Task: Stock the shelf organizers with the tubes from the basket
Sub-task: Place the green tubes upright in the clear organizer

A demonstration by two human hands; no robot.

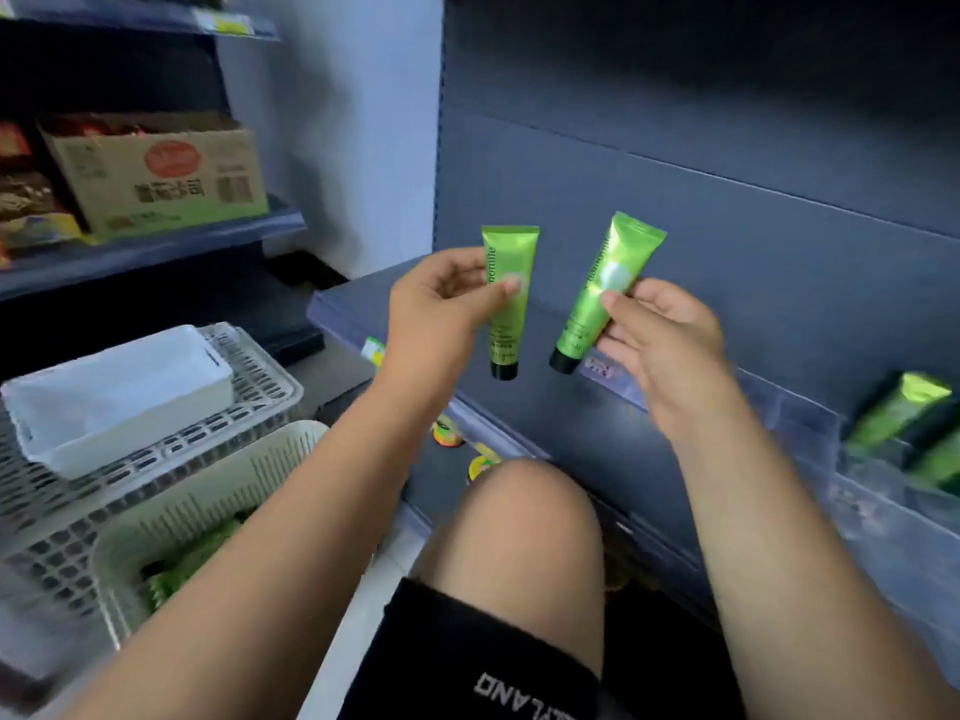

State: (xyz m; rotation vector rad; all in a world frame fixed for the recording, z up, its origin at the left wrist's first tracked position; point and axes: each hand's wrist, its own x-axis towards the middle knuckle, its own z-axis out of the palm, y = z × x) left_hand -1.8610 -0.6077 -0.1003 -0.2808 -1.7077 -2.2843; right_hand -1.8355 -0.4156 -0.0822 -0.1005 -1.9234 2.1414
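Observation:
My left hand [441,304] pinches a green tube [508,304] with a black cap pointing down, held upright in front of the dark shelf. My right hand [660,340] pinches a second green tube [602,298], tilted with its cap down and to the left. Both tubes hang above the shelf's front edge. A pale slotted basket [208,491] at the lower left holds more green tubes [182,569]. At the far right, a clear shelf organizer [883,491] holds several green tubes [898,413] lying in it.
A white bin [119,392] sits on a larger slotted crate [260,376] at the left. A cardboard box [156,174] stands on the left shelving. My bare knee [524,517] is raised below the hands, close to the shelf edge [519,439].

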